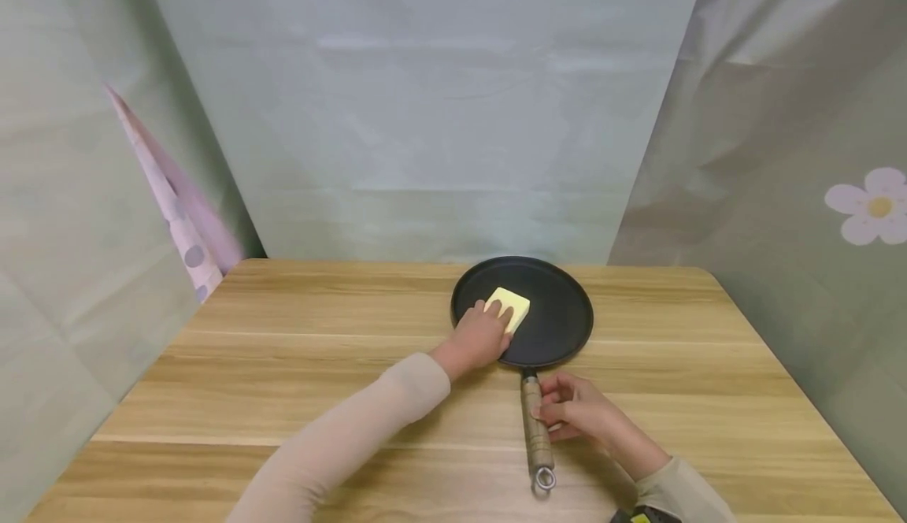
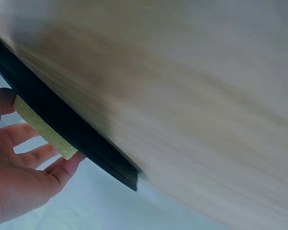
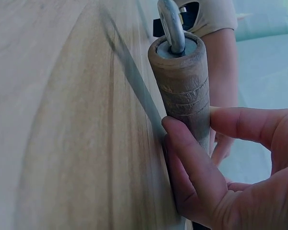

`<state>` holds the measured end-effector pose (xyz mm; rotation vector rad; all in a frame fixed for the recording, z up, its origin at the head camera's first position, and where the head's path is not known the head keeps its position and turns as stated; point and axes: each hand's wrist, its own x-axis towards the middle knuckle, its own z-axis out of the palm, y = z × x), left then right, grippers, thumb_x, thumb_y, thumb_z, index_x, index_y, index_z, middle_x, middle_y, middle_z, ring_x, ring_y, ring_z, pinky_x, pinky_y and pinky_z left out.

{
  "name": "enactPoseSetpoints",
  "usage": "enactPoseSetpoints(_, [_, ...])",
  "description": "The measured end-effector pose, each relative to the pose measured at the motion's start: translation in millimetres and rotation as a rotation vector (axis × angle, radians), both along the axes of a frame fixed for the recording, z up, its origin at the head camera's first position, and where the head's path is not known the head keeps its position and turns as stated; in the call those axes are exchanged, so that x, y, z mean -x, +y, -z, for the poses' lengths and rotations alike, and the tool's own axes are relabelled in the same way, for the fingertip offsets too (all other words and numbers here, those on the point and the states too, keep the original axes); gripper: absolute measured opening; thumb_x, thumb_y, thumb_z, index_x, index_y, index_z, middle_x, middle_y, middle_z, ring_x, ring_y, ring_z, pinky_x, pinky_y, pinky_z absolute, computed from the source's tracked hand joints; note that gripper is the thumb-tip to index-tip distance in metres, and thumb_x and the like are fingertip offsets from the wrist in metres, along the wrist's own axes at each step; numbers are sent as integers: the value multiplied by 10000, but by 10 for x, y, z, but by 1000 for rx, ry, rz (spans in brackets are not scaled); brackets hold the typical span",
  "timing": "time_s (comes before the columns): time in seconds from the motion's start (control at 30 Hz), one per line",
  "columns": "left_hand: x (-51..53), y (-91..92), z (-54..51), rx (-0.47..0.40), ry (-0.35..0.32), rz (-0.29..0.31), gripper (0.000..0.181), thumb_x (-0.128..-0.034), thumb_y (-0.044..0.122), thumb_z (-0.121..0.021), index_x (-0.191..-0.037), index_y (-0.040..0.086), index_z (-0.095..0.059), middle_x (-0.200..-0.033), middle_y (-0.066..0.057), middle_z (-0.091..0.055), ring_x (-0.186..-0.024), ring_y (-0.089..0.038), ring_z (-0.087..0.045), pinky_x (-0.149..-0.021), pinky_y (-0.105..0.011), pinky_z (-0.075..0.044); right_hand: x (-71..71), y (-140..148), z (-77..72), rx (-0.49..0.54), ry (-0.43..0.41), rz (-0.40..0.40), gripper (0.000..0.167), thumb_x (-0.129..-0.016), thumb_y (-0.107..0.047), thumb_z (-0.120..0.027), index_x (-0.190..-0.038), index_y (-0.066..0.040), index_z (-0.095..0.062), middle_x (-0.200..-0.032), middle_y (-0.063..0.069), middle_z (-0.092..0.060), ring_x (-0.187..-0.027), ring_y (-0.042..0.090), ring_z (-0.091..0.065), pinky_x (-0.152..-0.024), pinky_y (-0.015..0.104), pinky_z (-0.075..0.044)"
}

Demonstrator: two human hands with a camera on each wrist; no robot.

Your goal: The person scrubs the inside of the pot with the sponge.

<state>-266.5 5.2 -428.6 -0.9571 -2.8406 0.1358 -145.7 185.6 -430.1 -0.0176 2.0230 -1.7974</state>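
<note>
A flat black pan [image 1: 560, 318] lies on the table, its wooden handle [image 1: 537, 428] pointing toward me and ending in a metal ring [image 1: 544, 478]. My left hand [image 1: 483, 335] grips a pale yellow sponge [image 1: 512, 299] against the pan's surface, left of its middle. In the left wrist view, thumb and fingers span the sponge [image 2: 45, 128], whose face meets the dark pan [image 2: 67, 115]. My right hand [image 1: 577, 409] pinches the handle from the right side. The right wrist view has thumb and fingertips on opposite sides of the handle [image 3: 185, 91].
The wooden table [image 1: 319, 365] reaches back to a pale hanging sheet [image 1: 425, 113]. More sheeting hangs at both sides, with a printed flower [image 1: 879, 206] on the right. A dark wrist device [image 1: 645, 515] sits at my right cuff.
</note>
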Motion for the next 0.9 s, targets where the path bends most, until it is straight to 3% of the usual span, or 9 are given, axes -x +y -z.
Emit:
enactPoseSetpoints(0.37, [-96,246,22,29,5,64,477,-992,394,-486,-1406,159,-504,-1256,-63,-536,-991,-252,-516,-801,-320,-479,-1,-17,-11,8,3,10,422,-803,-13,-665,-1144,114,-450,-924,109,-536,-719,188,-605,-651,377,-571])
enactPoseSetpoints(0.67, [-125,320,21,5,36,187,449,-977,370,-514,-1382,179,-537,-1275,-45,-541,-978,-238,-531,-774,-292,-484,0,-6,-14,6,2,5,431,-811,-18,-666,-1156,123,-449,-936,119,-552,-716,189,-608,-656,383,-572])
enactPoseSetpoints(0.9, [-139,331,-37,26,-33,225,444,-994,336,-501,-1419,210,-503,-1388,-47,-500,-1048,-249,-537,-855,-319,-484,-3,-5,7,7,8,8,425,-815,-19,-663,-1154,126,-452,-937,121,-556,-723,189,-614,-656,390,-572])
